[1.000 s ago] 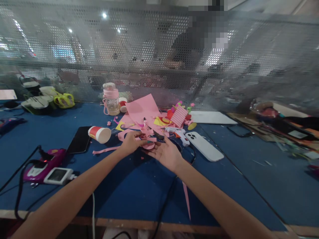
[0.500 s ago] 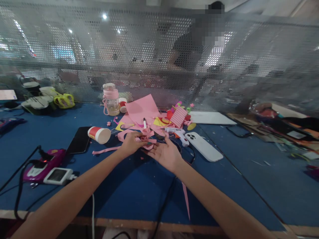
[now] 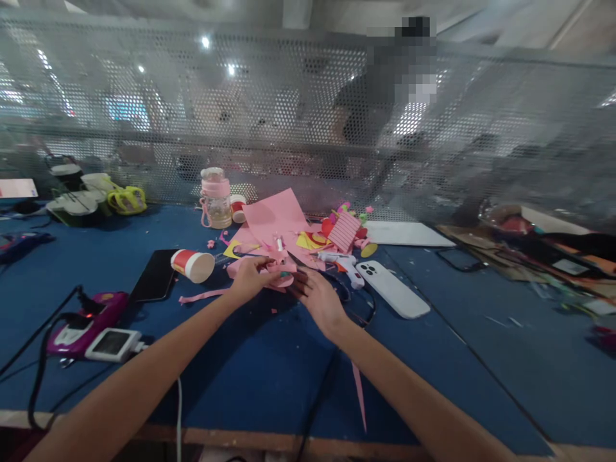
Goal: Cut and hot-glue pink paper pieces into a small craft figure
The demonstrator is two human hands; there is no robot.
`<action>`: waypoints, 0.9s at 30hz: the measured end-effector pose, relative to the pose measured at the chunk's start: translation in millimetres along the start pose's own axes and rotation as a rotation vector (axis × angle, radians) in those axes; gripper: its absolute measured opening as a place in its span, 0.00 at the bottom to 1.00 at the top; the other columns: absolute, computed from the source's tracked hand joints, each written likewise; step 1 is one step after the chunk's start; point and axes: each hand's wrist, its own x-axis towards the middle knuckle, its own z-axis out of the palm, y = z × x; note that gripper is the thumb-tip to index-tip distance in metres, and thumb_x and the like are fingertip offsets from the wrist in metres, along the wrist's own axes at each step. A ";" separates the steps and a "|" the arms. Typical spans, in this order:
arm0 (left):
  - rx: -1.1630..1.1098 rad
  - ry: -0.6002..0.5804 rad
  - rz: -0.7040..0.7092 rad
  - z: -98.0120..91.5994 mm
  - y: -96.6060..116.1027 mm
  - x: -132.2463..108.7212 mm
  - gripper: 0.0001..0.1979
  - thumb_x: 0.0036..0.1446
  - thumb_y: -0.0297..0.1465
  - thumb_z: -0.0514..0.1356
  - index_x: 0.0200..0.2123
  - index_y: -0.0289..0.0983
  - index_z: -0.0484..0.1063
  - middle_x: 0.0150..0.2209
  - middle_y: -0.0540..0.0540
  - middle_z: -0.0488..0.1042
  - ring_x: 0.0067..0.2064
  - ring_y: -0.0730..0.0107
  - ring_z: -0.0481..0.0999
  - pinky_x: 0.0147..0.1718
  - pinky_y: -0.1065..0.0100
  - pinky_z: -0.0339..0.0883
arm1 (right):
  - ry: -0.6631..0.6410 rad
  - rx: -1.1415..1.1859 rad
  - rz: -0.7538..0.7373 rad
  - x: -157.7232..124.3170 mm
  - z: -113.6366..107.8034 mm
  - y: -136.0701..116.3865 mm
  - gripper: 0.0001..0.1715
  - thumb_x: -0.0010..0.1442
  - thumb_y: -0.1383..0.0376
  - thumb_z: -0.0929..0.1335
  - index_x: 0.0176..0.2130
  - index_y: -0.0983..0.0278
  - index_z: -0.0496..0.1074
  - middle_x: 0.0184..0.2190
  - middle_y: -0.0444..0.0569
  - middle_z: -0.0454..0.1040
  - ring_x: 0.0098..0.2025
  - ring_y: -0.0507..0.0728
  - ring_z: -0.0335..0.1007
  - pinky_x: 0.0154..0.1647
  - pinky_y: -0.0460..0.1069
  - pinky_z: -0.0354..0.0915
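Observation:
Between my two hands is a small pink paper piece [image 3: 285,264] made of strips and a rounded part, with a bit of green on it. My left hand [image 3: 251,281] pinches it from the left between thumb and fingers. My right hand [image 3: 318,296] has its fingers bent in and closed at the right end of the piece; its fingertips are partly hidden. Behind the piece a white marker [image 3: 280,244] stands out over pink sheets [image 3: 276,215]. Just right of my right hand lies a white and orange glue gun [image 3: 347,264].
A white phone [image 3: 394,290], a tipped paper cup [image 3: 193,265] and a black phone [image 3: 154,276] lie around my hands. A pink-lidded bottle [image 3: 216,200] stands by the perforated metal screen [image 3: 289,147]. At left is a purple power strip [image 3: 89,325] with cables. A person is beyond the screen.
My right hand has turned from palm up with fingers spread to fingers bent in at the paper piece. My left hand still pinches it. The view has tilted up slightly.

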 end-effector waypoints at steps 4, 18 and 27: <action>-0.030 0.004 -0.005 0.3 -0.7 0.3 0.14 0.33 0.28 0.65 0.29 0.31 0.75 0.28 0.46 0.77 0.32 0.64 0.74 0.35 0.65 0.67 | -0.049 -0.341 -0.463 1.6 -5.7 6.2 0.18 0.47 0.63 0.68 0.41 0.59 0.65 0.43 0.46 0.69 0.48 0.55 0.63 0.52 0.54 0.56; -0.285 -0.062 -0.109 0.6 2.7 -2.3 0.14 0.26 0.27 0.68 0.23 0.31 0.72 0.20 0.54 0.68 0.24 0.77 0.67 0.25 0.73 0.62 | -0.129 -0.876 -0.754 0.0 -8.9 8.2 0.18 0.53 0.62 0.64 0.45 0.58 0.65 0.46 0.49 0.67 0.51 0.58 0.58 0.53 0.58 0.51; -0.465 -0.179 -0.163 -1.3 0.9 -0.3 0.20 0.23 0.29 0.70 0.25 0.32 0.70 0.16 0.57 0.65 0.19 0.81 0.65 0.21 0.75 0.62 | -0.154 -1.020 -0.798 -3.5 -2.6 -0.6 0.18 0.54 0.61 0.63 0.46 0.59 0.64 0.47 0.51 0.65 0.53 0.59 0.55 0.54 0.59 0.48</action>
